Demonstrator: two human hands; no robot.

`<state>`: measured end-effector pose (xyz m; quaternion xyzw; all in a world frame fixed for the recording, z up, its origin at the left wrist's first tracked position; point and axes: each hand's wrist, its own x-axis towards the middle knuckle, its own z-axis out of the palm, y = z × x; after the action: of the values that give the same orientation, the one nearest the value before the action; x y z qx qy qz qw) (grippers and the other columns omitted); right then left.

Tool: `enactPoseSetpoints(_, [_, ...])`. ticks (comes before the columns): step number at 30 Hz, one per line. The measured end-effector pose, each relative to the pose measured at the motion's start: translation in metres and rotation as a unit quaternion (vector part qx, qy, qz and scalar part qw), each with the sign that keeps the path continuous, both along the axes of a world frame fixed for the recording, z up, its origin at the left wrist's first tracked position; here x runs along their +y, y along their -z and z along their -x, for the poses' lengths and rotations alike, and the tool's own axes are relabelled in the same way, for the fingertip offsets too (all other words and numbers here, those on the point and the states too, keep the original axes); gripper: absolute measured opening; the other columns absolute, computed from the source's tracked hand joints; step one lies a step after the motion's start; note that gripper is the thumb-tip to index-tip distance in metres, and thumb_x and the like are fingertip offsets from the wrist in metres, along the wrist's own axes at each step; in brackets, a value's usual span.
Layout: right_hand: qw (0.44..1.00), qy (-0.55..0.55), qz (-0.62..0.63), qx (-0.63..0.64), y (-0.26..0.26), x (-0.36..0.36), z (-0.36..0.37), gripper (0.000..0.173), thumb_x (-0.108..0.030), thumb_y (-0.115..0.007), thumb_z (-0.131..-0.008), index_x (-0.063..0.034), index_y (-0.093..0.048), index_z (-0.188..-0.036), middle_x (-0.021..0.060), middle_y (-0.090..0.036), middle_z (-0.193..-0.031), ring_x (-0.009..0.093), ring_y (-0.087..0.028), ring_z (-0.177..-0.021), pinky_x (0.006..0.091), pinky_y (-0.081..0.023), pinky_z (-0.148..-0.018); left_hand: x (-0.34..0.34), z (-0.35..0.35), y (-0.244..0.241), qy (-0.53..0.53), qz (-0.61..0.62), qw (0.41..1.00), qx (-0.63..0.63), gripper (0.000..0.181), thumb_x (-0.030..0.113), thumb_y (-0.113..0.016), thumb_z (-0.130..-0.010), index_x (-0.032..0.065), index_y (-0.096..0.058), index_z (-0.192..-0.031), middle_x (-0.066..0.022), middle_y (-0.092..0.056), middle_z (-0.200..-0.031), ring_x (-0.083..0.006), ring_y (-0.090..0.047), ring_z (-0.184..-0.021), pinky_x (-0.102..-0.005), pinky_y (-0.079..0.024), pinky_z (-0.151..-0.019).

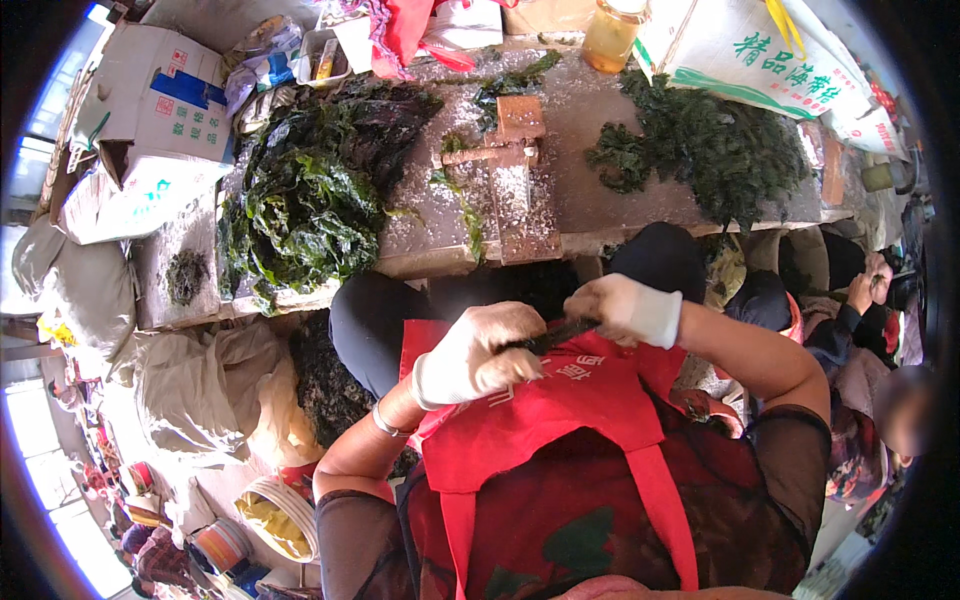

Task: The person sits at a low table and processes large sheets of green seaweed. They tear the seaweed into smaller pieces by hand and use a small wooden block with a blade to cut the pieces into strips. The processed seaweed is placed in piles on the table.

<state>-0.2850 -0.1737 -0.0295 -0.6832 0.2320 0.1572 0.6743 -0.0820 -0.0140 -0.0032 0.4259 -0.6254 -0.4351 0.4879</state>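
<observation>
A short dark strip of seaweed [551, 337] is stretched between my two gloved hands, above the red apron over my lap. My left hand [487, 352], in a whitish work glove, grips one end. The other end is in my right hand [619, 309], gloved too and slightly blurred. Beyond my knees, a large heap of wet green kelp [307, 202] lies on the left of the table. Toward the right lies a pile of smaller dark green seaweed pieces [720, 150]. Between the two piles is a reddish wooden block fixture [521, 187], dusted with white grains.
The worktable's front edge [450, 259] runs just past my knees. Cardboard boxes and a printed sack [757, 52] stand behind it, near a jar of amber liquid [611, 37]. Cloth sacks [195, 390] lie at left, a white bucket [277, 517] lower left. A co-worker [862, 375] sits at right.
</observation>
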Motion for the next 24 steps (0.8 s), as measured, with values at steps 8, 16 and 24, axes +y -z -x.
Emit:
enactPoseSetpoints(8, [0.961, -0.071, 0.088, -0.251, -0.044, 0.038, -0.022, 0.014, -0.023, -0.067, -0.079, -0.0086, -0.066, -0.08, 0.0087, -0.061, -0.075, 0.03, -0.062, -0.073, 0.0395, -0.049, -0.062, -0.014, -0.001, 0.016, -0.104, -0.142, 0.983, 0.051, 0.021, 0.019, -0.059, -0.09, -0.0014, -0.061, -0.092, -0.012, -0.061, -0.08, -0.0215, -0.059, -0.067, -0.034, -0.047, -0.06])
enactPoseSetpoints(16, [0.757, -0.018, 0.563, -0.332, -0.063, 0.034, -0.036, 0.011, -0.016, -0.069, -0.067, -0.0104, -0.063, -0.075, 0.0046, -0.058, -0.088, 0.022, -0.058, -0.086, 0.0442, -0.047, -0.085, 0.004, 0.027, 0.03, 0.118, -0.365, 0.718, 0.581, 0.034, 0.025, -0.055, -0.09, 0.0078, -0.052, -0.119, -0.0038, -0.056, -0.075, -0.0056, -0.034, -0.044, -0.0203, -0.025, -0.04])
enactPoseSetpoints(24, [0.677, 0.175, 0.652, -0.295, -0.035, 0.027, -0.043, 0.03, -0.008, -0.071, -0.064, -0.0083, -0.066, -0.094, 0.0017, -0.064, -0.097, 0.024, -0.061, -0.091, 0.055, -0.038, -0.104, -0.004, 0.049, 0.011, -0.281, -0.171, 0.852, 0.408, 0.021, 0.025, -0.052, -0.098, 0.0057, -0.057, -0.105, -0.0027, -0.054, -0.086, -0.0131, -0.048, -0.068, -0.0265, -0.039, -0.061])
